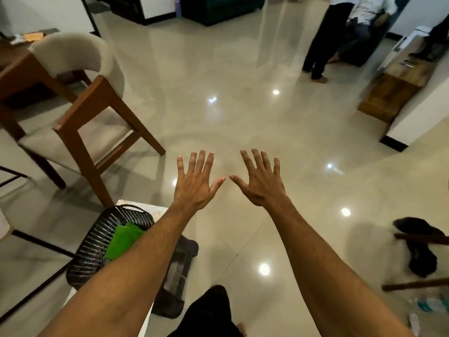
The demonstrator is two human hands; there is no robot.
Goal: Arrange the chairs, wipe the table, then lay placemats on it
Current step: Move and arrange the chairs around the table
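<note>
Standing on glossy beige floor tiles (230, 117), both arms stretched forward, level with each other. Holding left hand (194, 188) palm down, fingers (201, 162) straight and fanned wide, gripping nothing. Same with right hand (263, 187): spread flat, touching nothing, thumb tip near the left thumb tip but apart. Noted wooden chair (80, 113) with pale upholstered seat and curved back at left, well apart from both hands, drawn up beside brown wooden counter (17, 66) at the far left edge; cannot tell whether touching it. Spotted black perforated basket (97, 246) under the left forearm, sitting on a white surface (145, 209), with green folded cloth (124, 242) inside. Just right of the basket, partly hidden by the forearm, logged dark grey flat item (181, 266); cannot tell what, nor what it rests on. Farther off, upper right: standing person (325, 40) in dark trousers, and low wooden cabinet (393, 93) against a white wall. At right edge, black sandals (418, 249) on the floor by dark wooden legs (420, 238).
</note>
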